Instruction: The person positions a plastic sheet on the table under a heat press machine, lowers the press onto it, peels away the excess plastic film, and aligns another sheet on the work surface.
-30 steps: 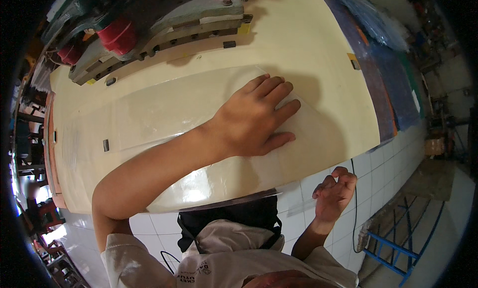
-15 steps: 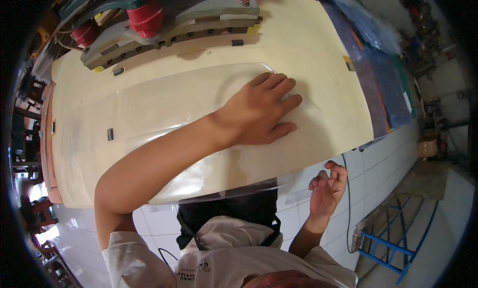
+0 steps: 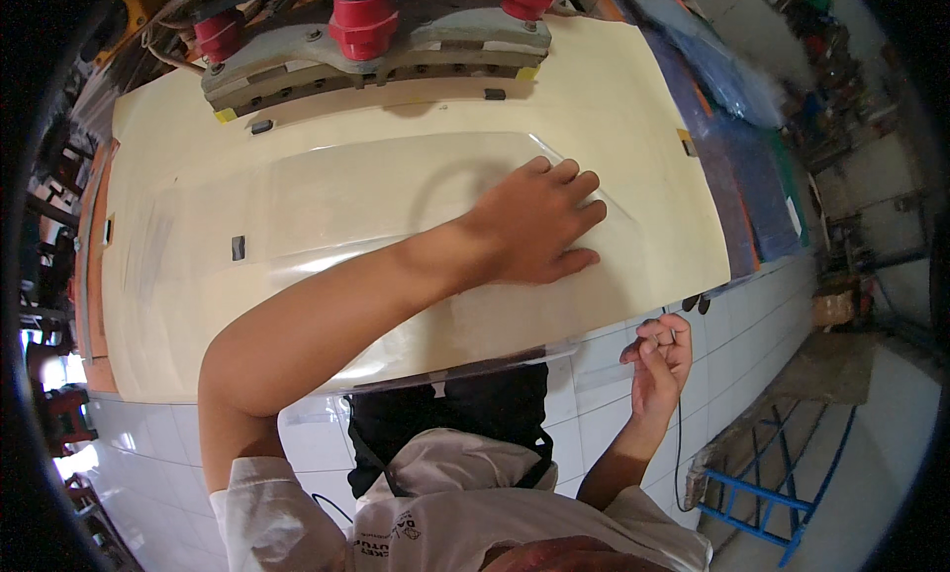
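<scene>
While the right hand [image 3: 661, 366] curls, the left hand [image 3: 544, 221] lies on the clear sheet [image 3: 366, 191]

The right fingers bend inward, just off the near edge of the yellow-topped table [image 3: 643, 97]; I cannot tell if they pinch anything. The left fingers, a little apart, touch the sheet near its far-right corner. Since half a second ago, this hand hardly moves, so the sheet seems steadied. Behind stands a grey machine [image 3: 450, 49]; into the brown box [image 3: 834, 308] I cannot see.
</scene>
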Tool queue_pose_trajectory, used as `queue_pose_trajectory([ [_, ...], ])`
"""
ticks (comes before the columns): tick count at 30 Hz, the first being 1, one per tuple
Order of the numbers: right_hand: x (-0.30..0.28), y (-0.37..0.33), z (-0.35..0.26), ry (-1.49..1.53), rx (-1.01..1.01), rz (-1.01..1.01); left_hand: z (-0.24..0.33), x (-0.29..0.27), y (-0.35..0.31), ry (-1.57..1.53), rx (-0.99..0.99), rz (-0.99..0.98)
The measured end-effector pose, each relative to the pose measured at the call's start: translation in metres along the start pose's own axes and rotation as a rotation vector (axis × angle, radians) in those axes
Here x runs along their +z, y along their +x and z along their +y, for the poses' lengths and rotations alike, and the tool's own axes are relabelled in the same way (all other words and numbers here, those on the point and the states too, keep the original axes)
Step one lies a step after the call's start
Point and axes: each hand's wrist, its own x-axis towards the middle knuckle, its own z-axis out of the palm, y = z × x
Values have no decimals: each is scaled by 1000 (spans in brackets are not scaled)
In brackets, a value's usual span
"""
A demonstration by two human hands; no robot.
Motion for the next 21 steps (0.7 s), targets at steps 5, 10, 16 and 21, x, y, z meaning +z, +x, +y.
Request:
queue_pose_trajectory([
  [5, 8, -1, 1, -40, 37, 18, -2, 7, -4, 40, 37, 71],
  [10, 16, -2, 2, -155, 24, 30, -1, 3, -4, 54, 32, 37],
  [16, 12, 9, -14, -77, -25, -30, 0, 2, -4, 67, 18, 94],
  [21, 2, 26, -21, 154, -45, -55, 0, -11, -3, -12, -84, 298],
])
